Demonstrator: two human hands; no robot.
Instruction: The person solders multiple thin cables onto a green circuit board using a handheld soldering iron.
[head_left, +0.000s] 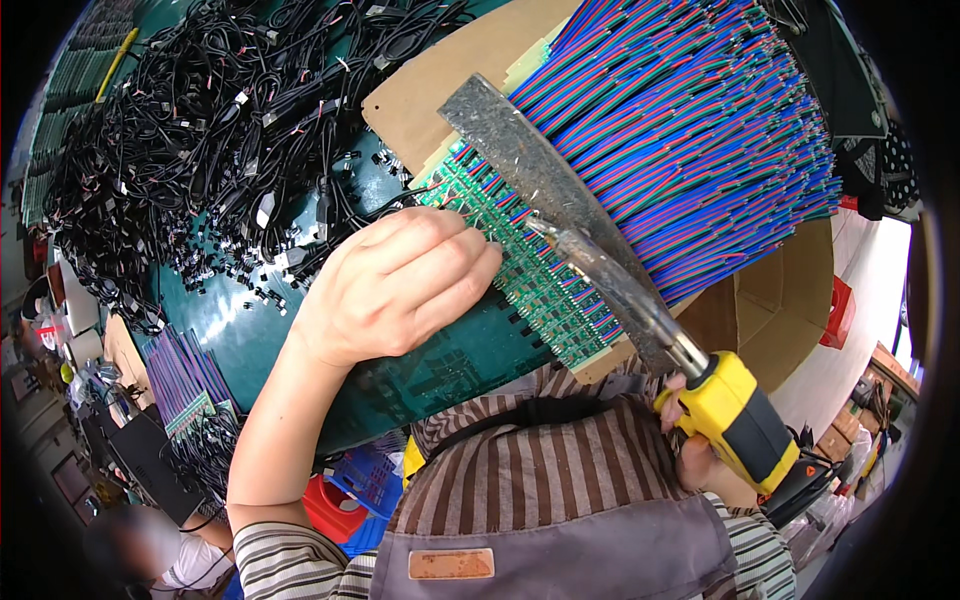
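My left hand (400, 285) is closed over the left edge of a row of small green circuit boards (545, 285), pinching what looks like a thin black cable (385, 212) that runs in from the pile; its fingertips are mostly hidden. In my right hand (690, 440) is a yellow-and-black soldering gun (735, 420), held by its body. Its long metal tip reaches up-left over the boards, close to my left fingers. Across the wires at the boards lies a flat grey metal bar (545, 160). Blue, red and green wires (690, 130) fan out to the right.
A large tangle of black cables (210, 120) covers the left of the green table (225, 310). Brown cardboard (425, 95) lies beneath the boards, and an open carton (785, 290) stands at right. Below left are a blue basket (370, 480) and another person (150, 550).
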